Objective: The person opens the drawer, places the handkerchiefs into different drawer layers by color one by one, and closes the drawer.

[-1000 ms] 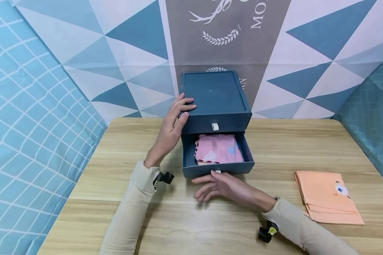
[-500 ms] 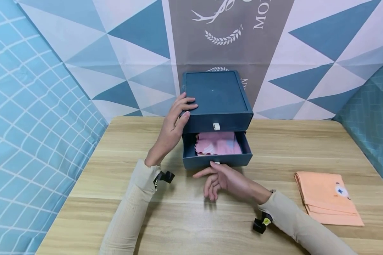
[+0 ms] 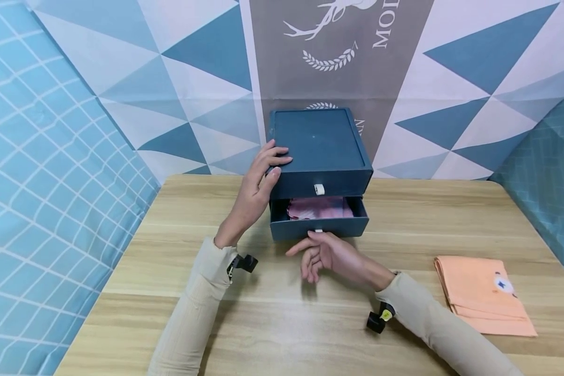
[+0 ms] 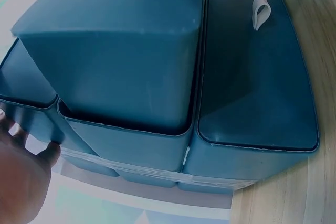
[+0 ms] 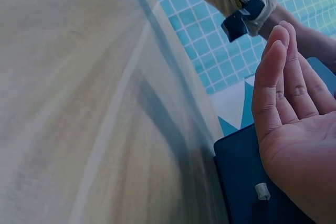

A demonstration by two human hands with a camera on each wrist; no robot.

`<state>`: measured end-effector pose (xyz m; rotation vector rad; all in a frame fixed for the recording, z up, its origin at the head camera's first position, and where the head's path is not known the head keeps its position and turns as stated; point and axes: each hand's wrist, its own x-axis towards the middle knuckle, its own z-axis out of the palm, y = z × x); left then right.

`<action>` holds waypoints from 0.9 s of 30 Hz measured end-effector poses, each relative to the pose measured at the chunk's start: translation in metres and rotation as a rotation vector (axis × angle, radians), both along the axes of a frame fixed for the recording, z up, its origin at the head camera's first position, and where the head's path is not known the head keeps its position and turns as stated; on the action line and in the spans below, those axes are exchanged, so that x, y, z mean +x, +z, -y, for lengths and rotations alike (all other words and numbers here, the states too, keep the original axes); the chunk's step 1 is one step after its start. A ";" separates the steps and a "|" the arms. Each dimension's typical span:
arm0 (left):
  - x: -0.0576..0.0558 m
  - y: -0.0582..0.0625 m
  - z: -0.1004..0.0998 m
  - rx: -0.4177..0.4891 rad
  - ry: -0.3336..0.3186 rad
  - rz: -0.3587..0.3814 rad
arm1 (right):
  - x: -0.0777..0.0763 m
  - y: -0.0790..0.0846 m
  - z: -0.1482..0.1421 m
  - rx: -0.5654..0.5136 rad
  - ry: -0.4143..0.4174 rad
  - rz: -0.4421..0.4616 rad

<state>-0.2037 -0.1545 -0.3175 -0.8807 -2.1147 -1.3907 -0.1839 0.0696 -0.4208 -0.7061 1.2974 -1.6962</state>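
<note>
A dark blue two-drawer box (image 3: 317,141) stands at the back of the table. Its lower drawer (image 3: 319,228) is partly pulled out, with a folded pink cloth (image 3: 317,208) inside. My left hand (image 3: 258,180) rests on the box's upper left edge, fingers spread over the top. In the left wrist view, that hand's fingertips (image 4: 52,153) touch the blue side. My right hand (image 3: 329,256) is at the front of the lower drawer, thumb beside the white pull tab and fingers loosely bent below. The right wrist view shows this hand (image 5: 299,114) with nothing in its palm.
A folded orange cloth (image 3: 484,295) with a bear print lies at the right of the wooden table (image 3: 282,334). Behind the box hangs a patterned backdrop (image 3: 207,78). Blue gridded cloth (image 3: 42,183) covers the left side.
The lower drawer has slid inward, hiding more of the pink cloth. My right hand has moved forward with it, its fingers bending a little more. The left hand stays on the box.
</note>
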 end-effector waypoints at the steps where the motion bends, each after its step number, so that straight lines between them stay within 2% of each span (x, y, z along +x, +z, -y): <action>1: 0.000 0.000 0.000 0.002 -0.001 -0.001 | -0.002 0.000 0.000 0.002 -0.002 -0.005; 19: 0.000 -0.001 0.003 -0.012 0.013 0.014 | -0.029 0.003 0.009 -0.019 -0.048 -0.005; 27: 0.000 -0.001 -0.001 -0.007 0.000 0.009 | -0.038 -0.002 0.008 -0.048 -0.089 0.011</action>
